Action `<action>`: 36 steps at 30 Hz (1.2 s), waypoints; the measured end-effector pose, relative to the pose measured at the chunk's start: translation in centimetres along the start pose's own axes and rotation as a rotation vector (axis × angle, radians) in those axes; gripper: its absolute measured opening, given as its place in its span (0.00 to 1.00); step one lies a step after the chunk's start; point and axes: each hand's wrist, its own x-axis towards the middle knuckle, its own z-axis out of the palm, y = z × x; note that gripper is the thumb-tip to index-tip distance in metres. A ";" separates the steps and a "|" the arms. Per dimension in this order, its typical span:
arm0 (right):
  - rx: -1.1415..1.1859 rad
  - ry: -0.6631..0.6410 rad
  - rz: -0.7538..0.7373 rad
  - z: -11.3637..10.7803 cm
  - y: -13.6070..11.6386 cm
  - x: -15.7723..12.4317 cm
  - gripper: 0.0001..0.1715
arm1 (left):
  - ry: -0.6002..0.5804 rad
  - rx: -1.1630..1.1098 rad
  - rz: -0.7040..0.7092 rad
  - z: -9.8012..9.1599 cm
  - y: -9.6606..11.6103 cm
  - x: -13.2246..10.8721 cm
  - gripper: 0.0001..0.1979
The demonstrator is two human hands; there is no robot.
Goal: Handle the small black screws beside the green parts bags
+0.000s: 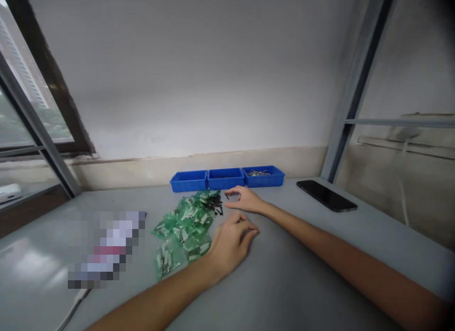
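Observation:
My left hand rests on the grey table with its fingers curled in, right beside a heap of small green circuit boards. What it holds, if anything, is hidden. My right hand lies farther back with thumb and forefinger pinched on a small black screw. A little pile of black screws lies just left of that hand, on the far end of the green heap.
Three blue bins stand in a row against the back wall; the right one holds metal pins. A black phone lies at the right. A blurred-out item lies at the left, with a window frame beyond.

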 end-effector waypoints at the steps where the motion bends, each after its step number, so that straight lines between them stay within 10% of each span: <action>1: -0.050 0.008 -0.014 0.2 0.1 -0.1 0.26 | 0.008 -0.006 -0.014 0.0 0.0 0.1 0.08; 12: -0.111 0.025 -0.068 0.1 -1.0 -0.9 0.11 | 0.070 -0.081 -0.139 -0.1 -0.2 0.5 0.08; 22: -0.354 0.076 -0.196 0.7 -1.2 -1.3 0.25 | 0.073 -0.090 -0.071 0.1 -0.5 0.6 0.04; 36: -0.229 0.041 -0.242 0.6 -0.8 -1.0 0.15 | 0.064 -0.062 -0.114 0.1 -0.5 0.5 0.05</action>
